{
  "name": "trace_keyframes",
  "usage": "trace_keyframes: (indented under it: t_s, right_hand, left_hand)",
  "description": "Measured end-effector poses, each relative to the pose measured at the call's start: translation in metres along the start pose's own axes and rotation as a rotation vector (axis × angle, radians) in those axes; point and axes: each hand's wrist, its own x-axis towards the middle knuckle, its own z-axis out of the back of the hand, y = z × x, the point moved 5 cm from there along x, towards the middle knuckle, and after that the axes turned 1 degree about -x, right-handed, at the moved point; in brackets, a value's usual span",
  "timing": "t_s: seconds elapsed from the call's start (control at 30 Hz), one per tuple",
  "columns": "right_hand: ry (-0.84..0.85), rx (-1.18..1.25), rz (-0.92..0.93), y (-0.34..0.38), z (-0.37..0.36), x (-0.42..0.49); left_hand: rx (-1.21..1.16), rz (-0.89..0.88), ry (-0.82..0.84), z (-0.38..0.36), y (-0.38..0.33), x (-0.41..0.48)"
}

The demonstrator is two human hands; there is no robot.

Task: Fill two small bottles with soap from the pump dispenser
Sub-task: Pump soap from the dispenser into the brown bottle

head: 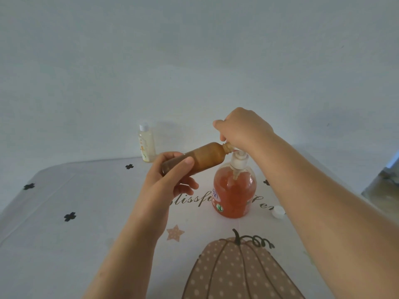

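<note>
A white cap (278, 212) lies on the table (75, 244) beside the soap dispenser (234, 190). The left hand (170, 180) grips a tilted brown bottle (200, 158), mouth at the pump, where the right hand (241, 128) presses. A capped clear bottle (146, 144) stands beyond.

From my feed I see two bare forearms — no sleeves reach into view on either side. The left hand (170, 180) wears no glove, ring or watch, and its thumbnail is short and unpainted. The right hand (241, 128) is likewise bare — no ring or bracelet on the back or wrist that I can see. Both wrists are free of bands or straps. No markings show on either arm.
</note>
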Motion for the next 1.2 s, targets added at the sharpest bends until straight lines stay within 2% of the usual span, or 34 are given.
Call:
trace_keyframes:
  t_s: [0.23, 0.5, 0.8, 1.2]
  right_hand:
    - [0.065, 0.001, 0.001, -0.004, -0.016, 0.002]
    - [0.061, 0.027, -0.001, -0.004, -0.015, -0.001]
    - [-0.042, -0.09, 0.059, 0.006, 0.007, -0.004]
    - [0.029, 0.004, 0.007, 0.0, -0.006, 0.0]
  left_hand:
    - [0.049, -0.02, -0.029, 0.004, 0.0, 0.003]
    - [0.042, -0.01, -0.04, 0.004, 0.002, 0.001]
    - [0.009, -0.008, -0.019, 0.0, -0.002, -0.001]
    - [0.002, 0.008, -0.017, 0.002, 0.001, 0.002]
